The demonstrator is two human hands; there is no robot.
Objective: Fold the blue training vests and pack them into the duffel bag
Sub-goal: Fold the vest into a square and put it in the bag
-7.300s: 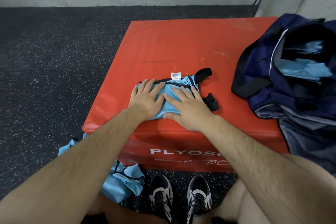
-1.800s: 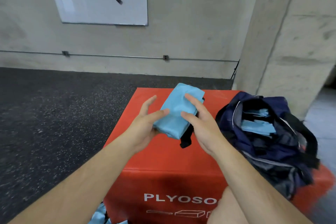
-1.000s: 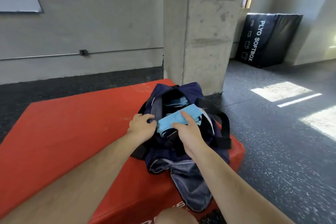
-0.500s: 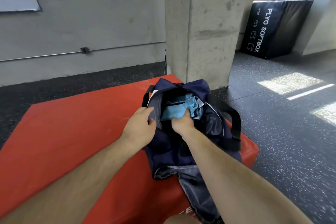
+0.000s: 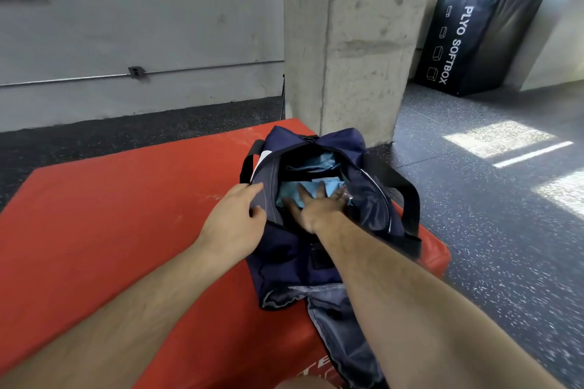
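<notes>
Both hands work the navy duffel bag at the right edge of the red plyo box: left hand pinching its rim, right hand spread flat on the folded blue vest inside, likely light, limp, best pressed across its folds.

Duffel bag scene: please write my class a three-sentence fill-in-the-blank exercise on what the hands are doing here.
1. The left hand grips the rim of the duffel bag, which is unzipped and ____.
2. The right hand presses with spread fingers on a folded vest whose colour is ____.
3. The bag rests on a padded box whose colour is ____.

Missing words: open; blue; red.
</notes>
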